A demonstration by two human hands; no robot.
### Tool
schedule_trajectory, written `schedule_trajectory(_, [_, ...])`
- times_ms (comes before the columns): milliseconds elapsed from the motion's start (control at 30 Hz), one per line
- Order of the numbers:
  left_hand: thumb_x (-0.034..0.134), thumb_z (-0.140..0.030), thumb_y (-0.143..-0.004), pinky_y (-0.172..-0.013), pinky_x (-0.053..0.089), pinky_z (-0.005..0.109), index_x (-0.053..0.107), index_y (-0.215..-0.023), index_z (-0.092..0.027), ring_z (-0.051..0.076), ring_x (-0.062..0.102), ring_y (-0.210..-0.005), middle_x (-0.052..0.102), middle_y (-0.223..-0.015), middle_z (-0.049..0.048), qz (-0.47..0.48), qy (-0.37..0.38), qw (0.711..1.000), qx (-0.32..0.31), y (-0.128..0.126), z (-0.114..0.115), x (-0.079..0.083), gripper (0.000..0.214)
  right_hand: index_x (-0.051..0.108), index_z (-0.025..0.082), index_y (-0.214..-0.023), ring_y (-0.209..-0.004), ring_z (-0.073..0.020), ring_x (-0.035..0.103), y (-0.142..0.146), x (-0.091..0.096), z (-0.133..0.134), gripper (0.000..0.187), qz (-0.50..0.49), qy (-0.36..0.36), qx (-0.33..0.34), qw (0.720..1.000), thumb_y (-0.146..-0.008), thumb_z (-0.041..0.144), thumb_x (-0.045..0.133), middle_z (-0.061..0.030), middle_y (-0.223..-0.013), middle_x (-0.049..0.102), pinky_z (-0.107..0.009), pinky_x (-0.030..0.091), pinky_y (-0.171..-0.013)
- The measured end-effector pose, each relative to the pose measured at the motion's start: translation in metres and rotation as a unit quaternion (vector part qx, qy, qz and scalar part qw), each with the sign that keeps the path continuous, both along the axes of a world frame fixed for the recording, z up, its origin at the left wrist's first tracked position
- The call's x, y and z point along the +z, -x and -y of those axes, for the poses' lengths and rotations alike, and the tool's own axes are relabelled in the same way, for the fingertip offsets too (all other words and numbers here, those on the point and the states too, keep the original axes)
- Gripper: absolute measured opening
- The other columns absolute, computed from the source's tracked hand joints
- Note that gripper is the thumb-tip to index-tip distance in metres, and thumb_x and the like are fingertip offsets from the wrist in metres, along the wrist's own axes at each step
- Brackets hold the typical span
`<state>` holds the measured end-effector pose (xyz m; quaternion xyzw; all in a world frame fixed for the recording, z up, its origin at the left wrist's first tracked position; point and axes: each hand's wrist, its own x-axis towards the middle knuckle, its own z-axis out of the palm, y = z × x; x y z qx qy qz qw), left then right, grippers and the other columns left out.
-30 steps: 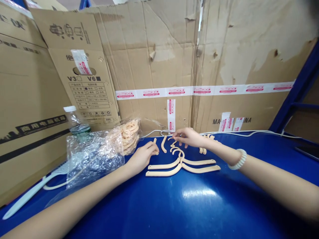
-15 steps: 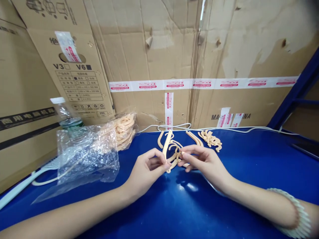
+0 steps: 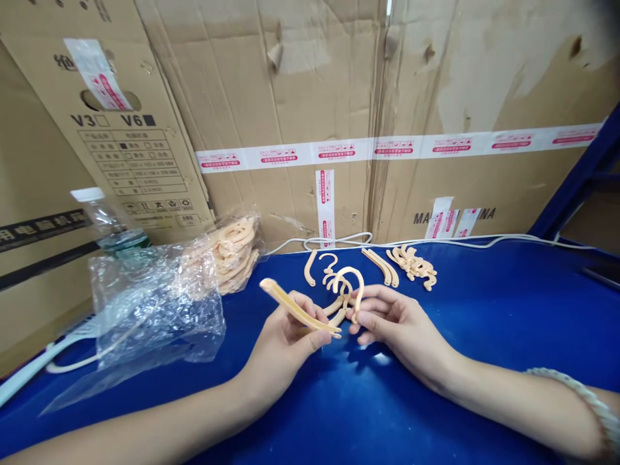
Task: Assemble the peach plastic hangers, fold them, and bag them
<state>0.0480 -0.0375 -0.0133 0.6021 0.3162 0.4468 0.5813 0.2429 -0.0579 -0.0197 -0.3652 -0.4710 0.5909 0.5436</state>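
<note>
Between thumb and fingers, my left hand (image 3: 285, 336) pinches a beige plastic hanger arm (image 3: 301, 312), its far end pointing up and left. My right hand (image 3: 394, 320) is closed on a beige hanger hook (image 3: 349, 274), whose curve stands upward and opens to the left. The two pieces are apart, their near ends close together. Behind them on the blue table lie more hanger parts (image 3: 334, 309), partly hidden by my fingers. Farther back are a loose curved arm (image 3: 310, 268), a few arms side by side (image 3: 382, 267) and a heap of small hooks (image 3: 411, 266).
At left, a clear plastic bag (image 3: 159, 310) and a bagged stack of beige parts (image 3: 235, 255) lie near a bottle (image 3: 113, 226). A pale plastic handle (image 3: 29, 371) reaches the left edge. White cable (image 3: 465, 240) runs along the cardboard wall (image 3: 271, 200) behind the blue table (image 3: 484, 316).
The hanger arm in my left hand has swung from upright to leaning left. My right hand has turned the hook up into view. The camera view has shifted slightly.
</note>
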Motion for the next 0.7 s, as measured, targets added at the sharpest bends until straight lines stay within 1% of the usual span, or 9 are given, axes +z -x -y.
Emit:
schedule_trajectory(67, [0.076, -0.024, -0.077, -0.069, 0.046, 0.022, 0.048, -0.075, -0.018, 0.010, 0.057, -0.071, 0.055, -0.074, -0.0059, -0.030, -0.022, 0.999, -0.007, 0.0000, 0.0004, -0.0008, 0.028, 0.065, 0.017, -0.085, -0.070, -0.0120, 0.068, -0.0007, 0.0003, -0.0004, 0.027, 0.020, 0.005, 0.022, 1.000, -0.073, 0.034, 0.081, -0.0015, -0.076, 0.070, -0.022, 0.057, -0.064])
schedule_trajectory(133, [0.074, -0.024, -0.078, -0.069, 0.045, 0.023, 0.049, -0.074, -0.018, 0.011, 0.057, -0.073, 0.055, -0.074, -0.0053, -0.051, -0.027, 0.998, -0.011, 0.0005, 0.0009, -0.0020, 0.026, 0.066, 0.016, -0.079, -0.072, -0.0117, 0.067, -0.0011, 0.0010, -0.0004, 0.025, 0.028, 0.005, 0.039, 0.999, -0.073, 0.035, 0.080, -0.0020, -0.077, 0.069, -0.022, 0.057, -0.067])
schedule_trajectory(200, [0.073, -0.024, -0.078, -0.068, 0.043, 0.022, 0.049, -0.073, -0.018, 0.011, 0.057, -0.073, 0.055, -0.073, -0.0054, -0.056, -0.021, 0.998, -0.010, 0.0012, 0.0011, -0.0034, 0.026, 0.067, 0.016, -0.076, -0.075, -0.0120, 0.066, -0.0014, 0.0013, -0.0005, 0.024, 0.026, 0.000, 0.051, 0.998, -0.072, 0.034, 0.081, -0.0019, -0.082, 0.068, -0.023, 0.056, -0.068])
schedule_trajectory(267, [0.073, -0.023, -0.077, -0.067, 0.043, 0.022, 0.048, -0.071, -0.018, 0.011, 0.056, -0.072, 0.055, -0.073, -0.0054, -0.056, -0.017, 0.998, -0.007, 0.0016, 0.0011, -0.0045, 0.027, 0.067, 0.016, -0.075, -0.073, -0.0108, 0.064, -0.0016, 0.0011, -0.0009, 0.022, 0.028, -0.015, 0.061, 0.998, -0.071, 0.031, 0.082, -0.0011, -0.084, 0.066, -0.023, 0.055, -0.067])
schedule_trajectory(400, [0.072, -0.022, -0.076, -0.066, 0.044, 0.022, 0.049, -0.068, -0.018, 0.011, 0.055, -0.072, 0.056, -0.075, -0.0039, -0.074, -0.032, 0.997, -0.007, 0.0017, 0.0013, -0.0044, 0.025, 0.066, 0.016, -0.075, -0.064, -0.0073, 0.058, -0.0024, 0.0003, -0.0015, 0.017, 0.044, -0.042, 0.078, 0.995, -0.075, 0.028, 0.079, 0.0009, -0.078, 0.065, -0.021, 0.050, -0.064])
schedule_trajectory(500, [0.070, -0.020, -0.077, -0.066, 0.045, 0.023, 0.050, -0.065, -0.018, 0.013, 0.056, -0.073, 0.058, -0.079, -0.0022, -0.097, -0.056, 0.994, -0.011, 0.0017, 0.0023, -0.0021, 0.023, 0.064, 0.016, -0.075, -0.063, -0.0078, 0.057, -0.0029, 0.0000, -0.0013, 0.019, 0.042, -0.042, 0.089, 0.994, -0.075, 0.028, 0.079, 0.0014, -0.075, 0.065, -0.021, 0.049, -0.063])
schedule_trajectory(600, [0.068, -0.018, -0.078, -0.065, 0.044, 0.024, 0.050, -0.064, -0.018, 0.013, 0.057, -0.073, 0.061, -0.080, -0.0011, -0.116, -0.083, 0.990, -0.017, 0.0026, 0.0038, 0.0005, 0.022, 0.062, 0.016, -0.076, -0.064, -0.0078, 0.058, -0.0029, -0.0001, -0.0016, 0.023, 0.049, -0.031, 0.093, 0.994, -0.075, 0.031, 0.079, 0.0010, -0.077, 0.065, -0.021, 0.049, -0.064])
schedule_trajectory(700, [0.066, -0.018, -0.080, -0.066, 0.042, 0.025, 0.049, -0.064, -0.018, 0.014, 0.058, -0.075, 0.063, -0.081, -0.0006, -0.135, -0.113, 0.984, -0.010, 0.0043, 0.0049, 0.0015, 0.024, 0.061, 0.016, -0.077, -0.065, -0.0074, 0.059, -0.0025, 0.0004, -0.0021, 0.027, 0.062, -0.022, 0.096, 0.993, -0.074, 0.033, 0.081, 0.0014, -0.078, 0.065, -0.021, 0.049, -0.066])
